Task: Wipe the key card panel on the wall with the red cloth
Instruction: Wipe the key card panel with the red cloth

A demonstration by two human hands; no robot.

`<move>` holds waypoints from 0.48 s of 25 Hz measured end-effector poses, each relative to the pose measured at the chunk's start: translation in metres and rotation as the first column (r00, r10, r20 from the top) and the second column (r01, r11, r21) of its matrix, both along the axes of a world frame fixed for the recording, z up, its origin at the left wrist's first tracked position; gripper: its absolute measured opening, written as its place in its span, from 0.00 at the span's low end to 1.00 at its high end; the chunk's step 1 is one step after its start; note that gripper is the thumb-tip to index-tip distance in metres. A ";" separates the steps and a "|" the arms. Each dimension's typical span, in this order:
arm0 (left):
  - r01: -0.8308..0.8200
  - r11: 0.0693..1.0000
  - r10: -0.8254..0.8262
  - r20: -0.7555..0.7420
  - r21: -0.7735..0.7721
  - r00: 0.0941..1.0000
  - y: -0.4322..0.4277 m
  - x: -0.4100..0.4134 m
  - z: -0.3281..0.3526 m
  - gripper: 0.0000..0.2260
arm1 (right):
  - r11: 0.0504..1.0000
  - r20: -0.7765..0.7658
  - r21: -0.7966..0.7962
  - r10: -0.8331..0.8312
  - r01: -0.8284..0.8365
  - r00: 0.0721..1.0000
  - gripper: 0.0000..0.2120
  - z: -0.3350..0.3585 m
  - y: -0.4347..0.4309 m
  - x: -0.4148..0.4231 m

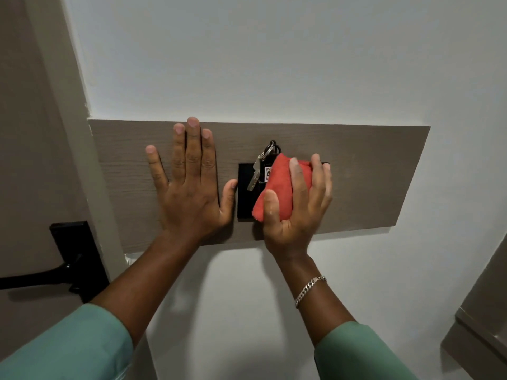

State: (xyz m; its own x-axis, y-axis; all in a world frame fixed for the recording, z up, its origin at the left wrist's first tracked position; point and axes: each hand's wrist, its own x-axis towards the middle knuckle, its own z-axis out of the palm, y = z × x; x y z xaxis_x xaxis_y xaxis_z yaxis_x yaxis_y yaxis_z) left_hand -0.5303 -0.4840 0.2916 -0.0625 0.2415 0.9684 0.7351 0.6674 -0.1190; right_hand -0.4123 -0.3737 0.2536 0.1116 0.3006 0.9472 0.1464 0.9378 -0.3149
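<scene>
Key card panel [245, 193], black, mid-wall on a wood-grain board [370, 174], getting wiped.

Right hand [297, 204] pinches the bunched red cloth [277, 185] against it; cloth looks soft and light, easy to ball up. Left hand [189, 185] is spread flat on the board just left. Watch the dangling keys [256, 167], they'd probably snag. Door handle [55, 272] far left.

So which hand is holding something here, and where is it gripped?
The right hand holds the bunched red cloth, thumb on its lower left edge, fingers over the top, against the black panel. The left hand lies flat, holding nothing.
</scene>
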 end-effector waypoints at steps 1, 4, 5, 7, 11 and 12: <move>0.002 1.000 -0.002 0.004 -0.006 1.000 0.000 0.000 0.000 0.36 | 0.999 -0.038 -0.048 0.015 -0.016 0.999 0.25 0.004 -0.004 -0.005; 0.008 1.000 -0.008 0.019 -0.010 1.000 -0.001 0.000 0.001 0.36 | 0.981 0.150 0.188 -0.069 0.040 0.986 0.26 -0.006 0.000 -0.004; 0.004 1.000 -0.004 0.020 -0.011 1.000 -0.001 0.000 0.001 0.36 | 0.954 0.222 0.296 -0.115 0.045 0.968 0.27 -0.012 0.010 0.004; 0.007 1.000 -0.007 0.015 -0.005 1.000 -0.001 0.001 0.002 0.35 | 0.946 0.257 0.321 -0.135 0.047 0.957 0.28 -0.013 0.029 0.018; 0.018 1.000 -0.018 0.025 -0.006 1.000 0.000 0.000 0.002 0.36 | 0.999 0.046 -0.041 -0.031 0.032 0.998 0.27 0.006 0.013 0.005; 0.017 1.000 -0.017 0.031 -0.007 0.999 0.000 -0.001 0.001 0.36 | 0.999 0.071 0.003 -0.034 0.034 0.997 0.27 0.005 0.008 0.001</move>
